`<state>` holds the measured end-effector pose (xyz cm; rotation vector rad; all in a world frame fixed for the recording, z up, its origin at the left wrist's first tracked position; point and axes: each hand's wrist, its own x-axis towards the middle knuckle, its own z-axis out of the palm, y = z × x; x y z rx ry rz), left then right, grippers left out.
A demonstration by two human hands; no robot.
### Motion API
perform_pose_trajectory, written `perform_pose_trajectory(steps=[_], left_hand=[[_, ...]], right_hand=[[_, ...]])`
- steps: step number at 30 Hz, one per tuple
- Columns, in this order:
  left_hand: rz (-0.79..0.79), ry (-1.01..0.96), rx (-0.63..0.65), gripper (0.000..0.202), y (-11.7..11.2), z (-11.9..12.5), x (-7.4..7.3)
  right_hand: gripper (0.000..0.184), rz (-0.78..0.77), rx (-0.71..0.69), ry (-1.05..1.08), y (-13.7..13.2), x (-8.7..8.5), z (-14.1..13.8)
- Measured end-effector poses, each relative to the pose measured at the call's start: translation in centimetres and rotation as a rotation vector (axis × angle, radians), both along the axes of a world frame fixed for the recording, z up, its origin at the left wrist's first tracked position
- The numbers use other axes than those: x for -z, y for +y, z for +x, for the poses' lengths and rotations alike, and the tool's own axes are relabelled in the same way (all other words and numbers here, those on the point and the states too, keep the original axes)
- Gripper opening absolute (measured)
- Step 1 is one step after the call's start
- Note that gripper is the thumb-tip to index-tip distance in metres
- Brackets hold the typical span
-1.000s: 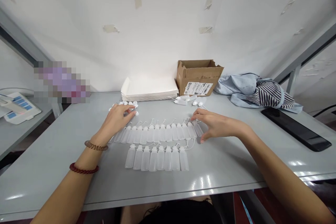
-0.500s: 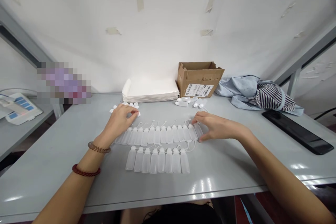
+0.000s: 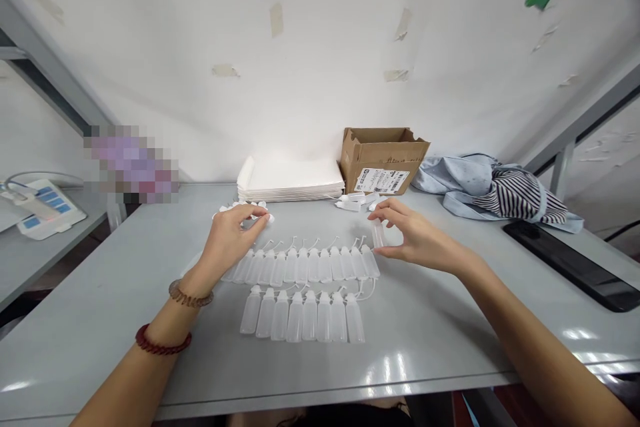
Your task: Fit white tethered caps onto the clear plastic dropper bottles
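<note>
My right hand (image 3: 413, 235) is closed around a small translucent squeeze bottle (image 3: 379, 235), held upright between thumb and fingers just beyond the right end of the back row. My left hand (image 3: 233, 233) pinches a small white cap (image 3: 271, 218) at its fingertips. Below my hands, several translucent bottles (image 3: 325, 265) form a back row, their thin strapped caps hanging open behind the necks. A shorter front row of bottles (image 3: 310, 317) lies nearer to me. Beyond my left hand is a little pile of white caps (image 3: 261, 204), partly hidden by the fingers.
A stack of white padded envelopes (image 3: 293, 180) lies against the wall, beside an open cardboard box (image 3: 383, 163). Several loose capped bottles (image 3: 349, 205) lie in front of the box. To the right are a blue cloth bundle (image 3: 457, 177) and a black phone-like slab (image 3: 575, 267).
My right hand has taken the end bottle of the back row and raised it away from the others. My left hand keeps its pinch on the cap. The view has tilted slightly.
</note>
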<state>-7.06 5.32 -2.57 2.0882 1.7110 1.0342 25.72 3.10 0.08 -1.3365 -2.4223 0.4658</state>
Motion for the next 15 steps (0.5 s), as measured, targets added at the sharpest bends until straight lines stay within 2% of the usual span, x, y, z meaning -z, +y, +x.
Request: perform_pose_trajectory(steps=[3,8,12,15], left_hand=[[-0.072,-0.136,0.021,0.019,-0.8,0.9,-0.4],[-0.245,-0.392,0.170,0.018,-2.9,3.4,-1.7],[-0.360,-0.525,0.255,0.015,-4.3,5.1,-2.3],[-0.424,-0.607,0.308,0.014,-4.9,5.4,-2.3]], right_hand=[[0.039,0.121,-0.039,0.085,0.0,0.7,-0.5],[0.044,0.339,-0.144,0.183,-0.8,2.1,-2.4],[0.044,0.414,-0.241,0.198,-2.3,3.0,-4.3],[0.044,0.458,-0.270,0.153,-3.3,3.5,-5.1]])
